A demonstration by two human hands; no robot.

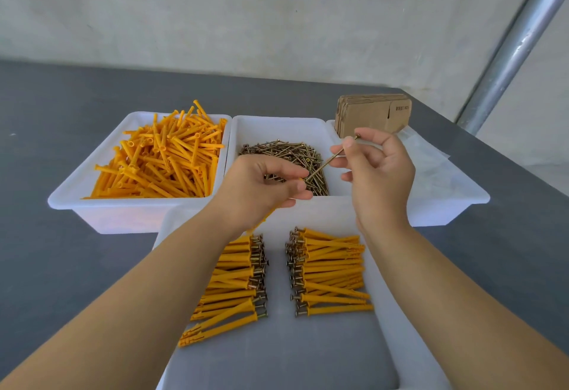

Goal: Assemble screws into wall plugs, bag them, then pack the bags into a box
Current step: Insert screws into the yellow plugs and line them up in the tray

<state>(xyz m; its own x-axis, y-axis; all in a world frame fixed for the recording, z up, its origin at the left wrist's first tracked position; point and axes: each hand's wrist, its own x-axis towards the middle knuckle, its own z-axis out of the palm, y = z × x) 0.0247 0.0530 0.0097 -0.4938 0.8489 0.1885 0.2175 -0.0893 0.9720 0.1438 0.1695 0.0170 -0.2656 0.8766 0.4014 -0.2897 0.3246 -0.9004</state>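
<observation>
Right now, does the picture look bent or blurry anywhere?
Head view: wide-angle lens bows the table edge and the metal pole; soft, even light, faint shadows; screw in the right hand is sharp; clear bags look washed out.

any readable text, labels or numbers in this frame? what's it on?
Nothing can be quoted.
Flat cardboard boxes: a small dark printed mark on the front flap near the right edge, too small and blurred to read.
White bins, orange wall plugs, screws, clear bags: no text visible.
</observation>
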